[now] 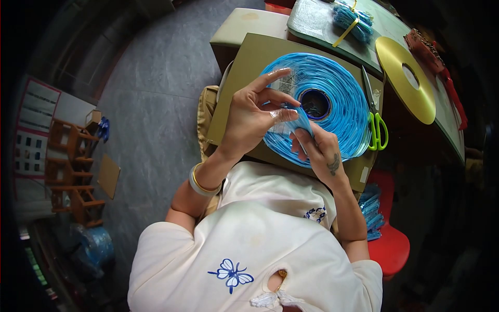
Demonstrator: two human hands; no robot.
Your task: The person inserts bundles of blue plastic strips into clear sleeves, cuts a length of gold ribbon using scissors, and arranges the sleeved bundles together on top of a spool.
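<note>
Blue coil (340, 86) lies on the olive-brown board (244, 67) in front of the wearer, its dark core showing. Right hand (318, 148) closed on a small blue film piece (300, 124), held over the coil's near side. Left hand (252, 112) narrow at thumb and one fingertip, beside the piece's upper end, index finger raised; cannot tell whether it grips. Green-handled scissors (375, 114) just right of the coil, blades pointing away from the wearer. On the bench (317, 23): gold reel (423, 93), and a blue bundle (345, 18) tied with yellow strip. Red chair (390, 249) at lower right, more blue strips (370, 210) on it.
</note>
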